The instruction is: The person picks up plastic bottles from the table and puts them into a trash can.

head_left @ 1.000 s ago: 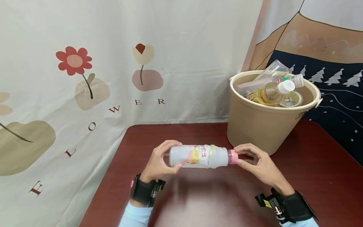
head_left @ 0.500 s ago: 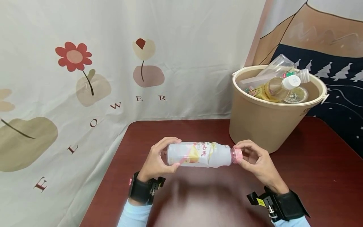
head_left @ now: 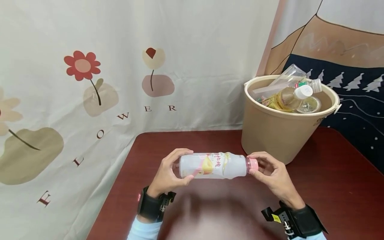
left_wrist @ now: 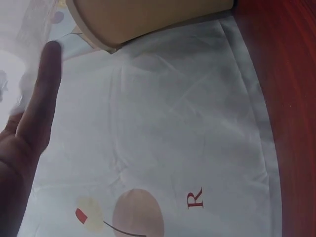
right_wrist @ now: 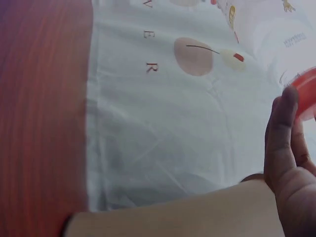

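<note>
A clear plastic bottle [head_left: 234,165] with a fruit-printed label lies level in the air between both hands, its pink cap [head_left: 253,164] pointing right. My left hand [head_left: 171,170] grips the bottle's base end between thumb and fingers. At the other end my right hand [head_left: 274,173] pinches the cap between thumb and fingertips. In the left wrist view, part of the bottle [left_wrist: 12,74] shows at the left edge beside the fingers. The right wrist view has the cap [right_wrist: 307,91] at the fingertips, cut off by the frame edge.
A beige bucket [head_left: 270,130] stands on the dark red table [head_left: 339,186] at the back right. It holds a bottle with a white cap [head_left: 303,92] and other clear plastic containers. A flower-print cloth [head_left: 204,66] hangs behind the table.
The bottle has slid slightly right relative to the left hand, and its label has turned a little. Both hands keep their hold. The head view dipped and came back.
</note>
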